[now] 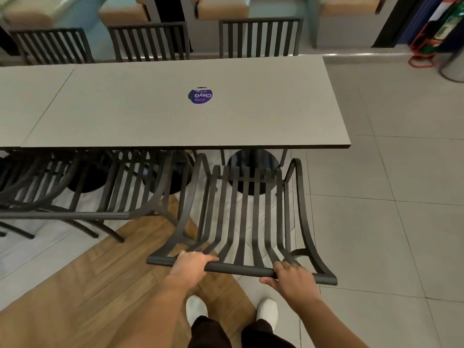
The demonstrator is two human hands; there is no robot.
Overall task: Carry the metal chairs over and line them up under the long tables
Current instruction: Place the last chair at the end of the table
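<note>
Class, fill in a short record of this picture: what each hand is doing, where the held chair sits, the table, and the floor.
left hand: gripping top rail of held chair
right hand: gripping same rail
held chair: front part at table edge, back still out
table: grey, long, round purple sticker
neighbouring chair: tucked under, to the left
floor: pale tiles, wood strip

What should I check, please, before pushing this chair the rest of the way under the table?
1. Left hand wrapped on the chair's top rail: ok.
2. Right hand wrapped on the same rail: ok.
3. Held chair square to the table edge: not ok, its rail slants.
4. Gap to the neighbouring chair on the left: cannot tell, the frames overlap in view.
5. Table base ahead of the seat: not ok, directly in line.
6. Floor to the right free: ok.
</note>
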